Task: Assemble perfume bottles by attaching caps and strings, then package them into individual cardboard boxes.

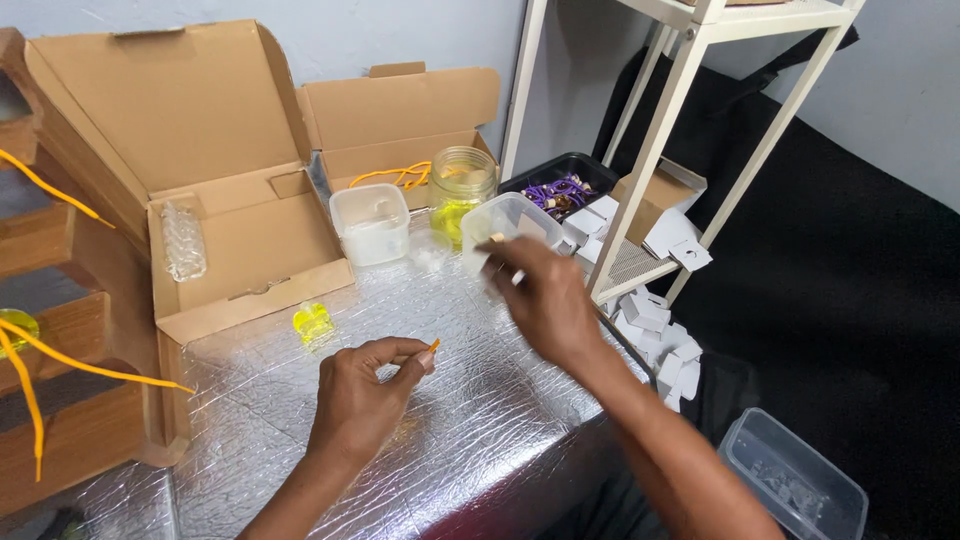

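Left hand (362,392) pinches a small orange piece (434,345) between closed fingers; right hand (540,292), blurred, grip unclear, reaches into a clear plastic tub (505,218).

A single view comes from a camera worn on the person's head, looking down and forward over the foil-covered surface (420,400) from close above, with both forearms entering from the bottom edge. It faces the wall behind the surface, taking in the open cardboard boxes (200,180) at the far left and a white shelf frame (690,100) to the right. No second view shares the scene.
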